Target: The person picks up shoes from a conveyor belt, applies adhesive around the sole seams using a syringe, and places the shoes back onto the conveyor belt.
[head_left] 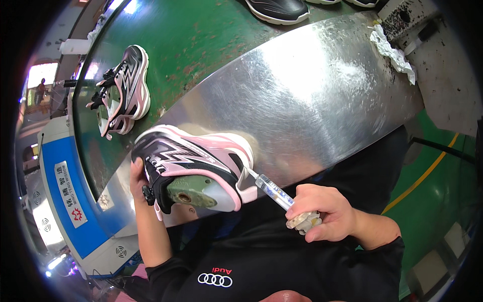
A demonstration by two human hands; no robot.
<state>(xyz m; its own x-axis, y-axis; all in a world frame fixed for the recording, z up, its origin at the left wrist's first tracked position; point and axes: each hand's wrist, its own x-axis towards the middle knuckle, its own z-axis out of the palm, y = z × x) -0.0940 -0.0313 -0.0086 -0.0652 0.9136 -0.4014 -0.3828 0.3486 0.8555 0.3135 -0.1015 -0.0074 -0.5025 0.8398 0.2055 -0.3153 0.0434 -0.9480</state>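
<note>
My left hand (137, 175) grips a black, pink and white sneaker (183, 153) by its toe end. Some of its fingers are hidden behind the shoe. A green shoe last (188, 192) fills the opening, and a black dial sits by the laces. In my right hand (332, 209) is a clear syringe (273, 191), held slantwise. Its thin tip reaches the heel edge, near the pink pull loop (246, 195); whether it touches cannot be made out. Whitish lumpy material (304, 221) wraps the syringe's rear end under my fingers.
The sneaker is above a shiny metal plate (302, 110). Beyond it, a matching sneaker (126, 93) stands on the green belt (196, 45), with a black shoe (279, 10) farther right. Crumpled white paper (392, 53) and a brush (422, 38) lie at the far right.
</note>
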